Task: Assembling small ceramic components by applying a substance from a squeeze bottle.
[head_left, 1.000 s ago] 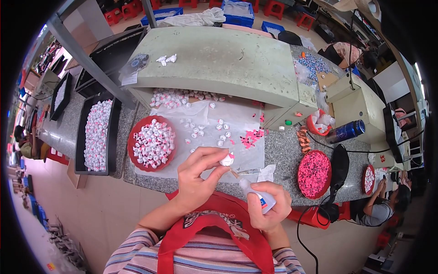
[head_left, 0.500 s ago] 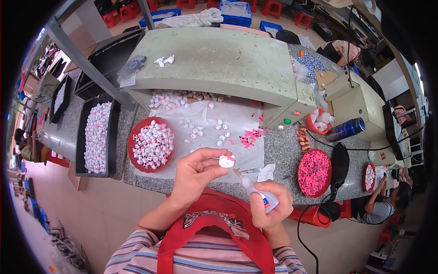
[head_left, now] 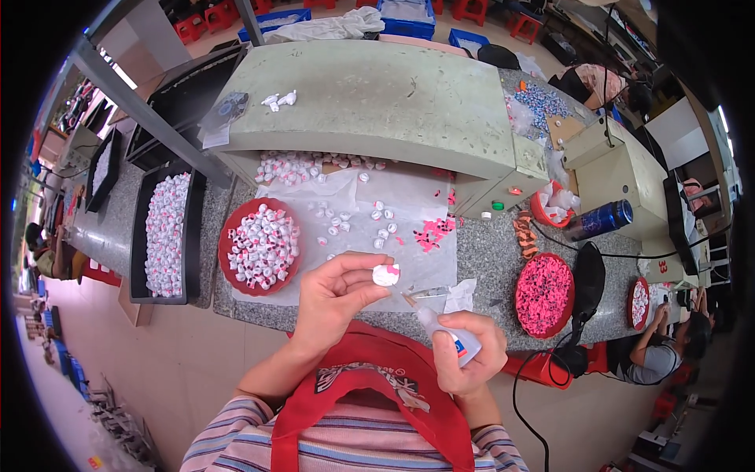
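Between the thumb and fingers of my left hand [head_left: 332, 297] is a small white figurine head [head_left: 385, 275] with a pink patch on it. My right hand [head_left: 469, 354] is wrapped round a translucent squeeze bottle [head_left: 442, 326], its narrow brownish nozzle tilted up toward the head, a small gap apart. Beyond my hands, several loose white heads [head_left: 382, 236] and small pink and black pieces [head_left: 432, 234] lie on a white sheet [head_left: 358, 259]. A red bowl [head_left: 228, 271] heaped with similar heads stands left of my left hand.
A grey-green metal shelf [head_left: 370, 94] spans the back of the speckled table [head_left: 487, 259]. At the right stand a red bowl [head_left: 568, 315] of pink pieces, a blue can [head_left: 599, 220] and a black cable. A black tray [head_left: 189, 295] of heads is at the left. Other people sit further right.
The head in my left hand has turned slightly, so its pink patch shows differently. The bottle's nozzle is a little further from it. My view has shifted slightly.
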`<state>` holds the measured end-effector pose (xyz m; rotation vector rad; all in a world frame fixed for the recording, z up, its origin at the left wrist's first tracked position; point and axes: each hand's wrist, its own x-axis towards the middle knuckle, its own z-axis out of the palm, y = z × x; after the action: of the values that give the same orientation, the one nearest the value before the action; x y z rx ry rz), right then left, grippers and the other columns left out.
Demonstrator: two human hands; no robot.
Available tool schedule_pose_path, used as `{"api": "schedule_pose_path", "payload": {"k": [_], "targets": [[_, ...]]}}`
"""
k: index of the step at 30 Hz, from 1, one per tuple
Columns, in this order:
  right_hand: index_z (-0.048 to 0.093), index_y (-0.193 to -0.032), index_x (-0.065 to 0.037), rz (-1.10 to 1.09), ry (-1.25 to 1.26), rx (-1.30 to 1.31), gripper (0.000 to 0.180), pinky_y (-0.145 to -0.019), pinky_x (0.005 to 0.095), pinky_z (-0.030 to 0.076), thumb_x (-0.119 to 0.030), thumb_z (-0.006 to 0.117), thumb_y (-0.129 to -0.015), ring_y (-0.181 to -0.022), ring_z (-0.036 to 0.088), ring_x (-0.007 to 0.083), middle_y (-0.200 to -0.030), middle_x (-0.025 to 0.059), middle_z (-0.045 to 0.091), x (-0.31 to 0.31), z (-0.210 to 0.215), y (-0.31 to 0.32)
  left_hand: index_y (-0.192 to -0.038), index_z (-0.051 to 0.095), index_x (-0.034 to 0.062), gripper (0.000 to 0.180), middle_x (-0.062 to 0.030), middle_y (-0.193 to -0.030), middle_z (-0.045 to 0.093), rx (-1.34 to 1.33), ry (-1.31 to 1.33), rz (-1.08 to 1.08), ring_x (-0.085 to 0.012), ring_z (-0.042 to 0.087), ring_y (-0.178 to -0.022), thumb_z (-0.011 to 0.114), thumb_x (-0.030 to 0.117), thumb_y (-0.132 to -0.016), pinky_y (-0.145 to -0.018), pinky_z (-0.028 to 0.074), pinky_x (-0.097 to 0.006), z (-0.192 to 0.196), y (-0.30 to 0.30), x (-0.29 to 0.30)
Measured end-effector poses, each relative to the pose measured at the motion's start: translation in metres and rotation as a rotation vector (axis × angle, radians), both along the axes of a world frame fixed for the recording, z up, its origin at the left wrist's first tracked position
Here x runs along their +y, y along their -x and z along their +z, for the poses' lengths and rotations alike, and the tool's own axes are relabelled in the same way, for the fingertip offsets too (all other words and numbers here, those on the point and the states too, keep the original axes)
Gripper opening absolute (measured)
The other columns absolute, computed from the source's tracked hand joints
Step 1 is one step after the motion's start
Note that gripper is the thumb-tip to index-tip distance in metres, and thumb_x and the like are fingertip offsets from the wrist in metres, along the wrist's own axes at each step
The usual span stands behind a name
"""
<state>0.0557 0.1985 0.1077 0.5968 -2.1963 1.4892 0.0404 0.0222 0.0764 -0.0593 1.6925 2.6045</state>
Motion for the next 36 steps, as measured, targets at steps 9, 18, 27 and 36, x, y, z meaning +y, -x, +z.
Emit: {"api": "schedule_pose_path", "payload": {"k": [9,18,27,36], "targets": [[0.055,-0.085,0.003,-0.077,0.502,-0.838,0.018,-0.053,0.0253,0.048,-0.004,0.058,-0.069,-0.061,0.058,0.0145,-0.072,0.0087,0.06,-0.011,-0.051,0.055,-0.104,0.053,-0.0047,0.034,-0.0152,-0.101,0.058,-0.06,0.104,0.094,-0.0188,0.059,-0.09,0.056,-0.014,-0.071,-0.078,0.049,-0.027,-0.022,0.012,-0.014],[0.062,-0.083,-0.003,-0.213,-0.693,-0.828,0.026,-0.063,0.0377,0.049,-0.023,0.063,-0.067,-0.073,0.059,0.0325,-0.09,0.0172,0.058,-0.019,-0.29,0.158,-0.104,0.054,-0.0041,0.032,-0.0119,-0.096,0.06,-0.134,0.109,0.15,-0.0148,0.059,-0.088,0.057,-0.012,-0.072,-0.075,0.048,-0.023,-0.042,0.013,-0.023],[0.06,-0.079,-0.004,-0.154,-0.693,-0.405,0.019,-0.059,0.0394,0.049,-0.018,0.063,-0.065,-0.064,0.059,0.0316,-0.087,0.0151,0.058,-0.028,-0.299,0.119,-0.104,0.053,-0.0047,0.032,-0.0124,-0.094,0.061,-0.14,0.084,0.152,-0.0144,0.059,-0.086,0.057,-0.011,-0.073,-0.074,0.048,-0.023,-0.041,0.01,-0.022],[0.057,-0.089,0.001,0.07,0.552,-1.241,0.017,-0.048,0.0244,0.042,-0.009,0.061,-0.076,-0.054,0.052,0.0097,-0.078,0.0093,0.06,0.007,-0.237,0.092,-0.104,0.051,-0.0046,0.032,-0.0129,-0.094,0.06,-0.13,0.077,0.143,-0.019,0.061,-0.084,0.056,-0.011,-0.073,-0.075,0.048,-0.026,-0.041,-0.002,-0.022]]}}
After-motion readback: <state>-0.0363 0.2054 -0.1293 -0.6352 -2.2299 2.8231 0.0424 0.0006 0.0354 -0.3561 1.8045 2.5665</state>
